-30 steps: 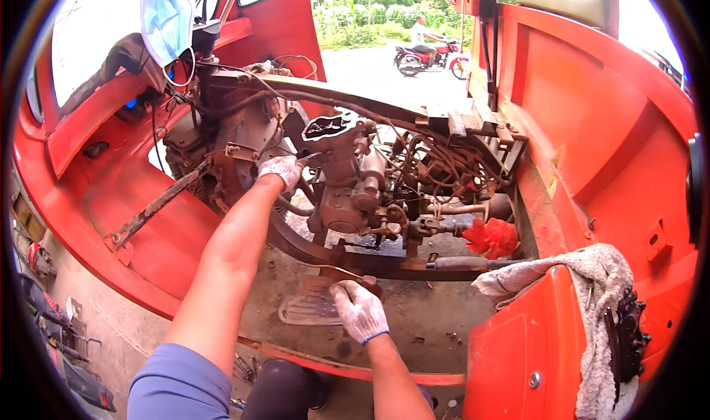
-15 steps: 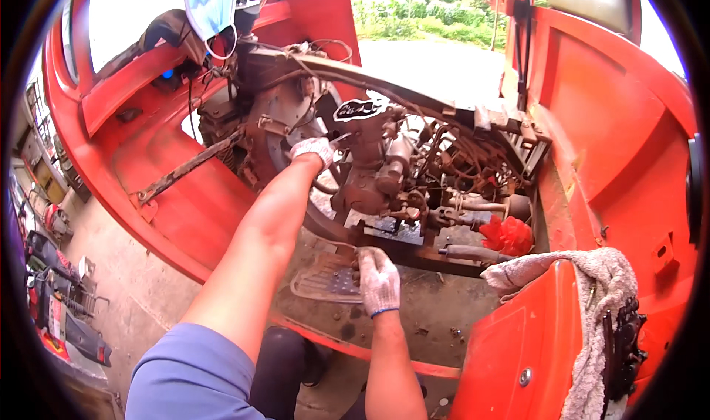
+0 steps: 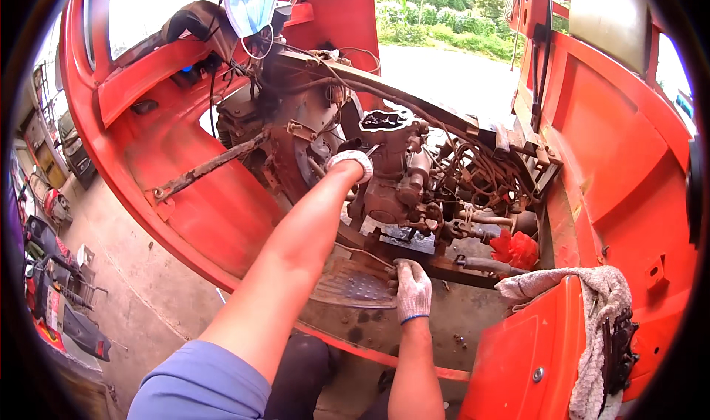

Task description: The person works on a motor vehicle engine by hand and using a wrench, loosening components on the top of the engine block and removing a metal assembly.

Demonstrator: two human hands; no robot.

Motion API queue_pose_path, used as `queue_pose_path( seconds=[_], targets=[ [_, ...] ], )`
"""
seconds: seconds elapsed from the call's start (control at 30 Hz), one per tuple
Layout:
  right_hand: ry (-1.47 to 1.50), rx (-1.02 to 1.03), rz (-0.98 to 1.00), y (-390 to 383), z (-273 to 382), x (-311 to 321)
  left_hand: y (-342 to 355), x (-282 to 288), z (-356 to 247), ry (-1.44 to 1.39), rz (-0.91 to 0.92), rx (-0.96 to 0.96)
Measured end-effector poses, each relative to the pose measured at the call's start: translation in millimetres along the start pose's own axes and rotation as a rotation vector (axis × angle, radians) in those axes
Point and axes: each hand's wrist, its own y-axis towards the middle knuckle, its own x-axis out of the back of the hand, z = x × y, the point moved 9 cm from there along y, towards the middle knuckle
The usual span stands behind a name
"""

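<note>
My left arm reaches across the frame, and my left hand (image 3: 350, 165), in a white knit glove, is beside the dirty brown engine block (image 3: 387, 198). Its fingers are hidden behind the wrist; a small light metal tip shows just past them. On top of the block is an opening (image 3: 385, 120) with a pale rim. Lower and nearer, my right hand (image 3: 413, 290), in a soiled white glove with a blue cuff, pinches the end of a thin, bent, rod-like piece (image 3: 362, 251). Behind that hand lies a ribbed brown footplate (image 3: 351, 288).
Red body panels (image 3: 614, 117) surround the engine. A beam (image 3: 414, 102) crosses above it. A red crumpled cloth or bag (image 3: 514, 250) rests at its right. Near right stands a red panel (image 3: 525, 353) draped with a grey towel (image 3: 566, 279). A blue face mask (image 3: 251, 4) hangs above.
The view has shifted, so the scene sits further right and slightly lower. My left hand is slightly closer to the engine block. The right hand still pinches the thin piece.
</note>
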Motion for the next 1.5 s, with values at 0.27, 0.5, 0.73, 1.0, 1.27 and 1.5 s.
queue_pose_path(
  seconds=[0.27, 0.5, 0.73, 1.0, 1.27, 1.5],
  targets=[
    [-0.121, 0.034, 0.057, -15, 15, -14, 0, -39, 8, -1.47, 0.551, -0.219],
    [-0.242, 0.164, 0.135, -48, 50, -38, -7, -56, -11, -2.026, 0.699, -0.272],
    [-0.35, 0.417, 0.151, -54, 81, -32, 16, -73, -64, -2.442, 0.325, -0.073],
    [-0.144, 0.141, -0.028, -32, 48, 23, 56, -81, -87, -1.891, -0.453, 0.481],
    [-0.219, 0.192, 0.007, -25, 40, 7, 58, -65, -78, -1.704, -0.234, 0.371],
    [-0.355, 0.165, 0.043, -19, 26, -5, 69, -97, -19, -1.777, 0.099, -0.056]
  ],
)
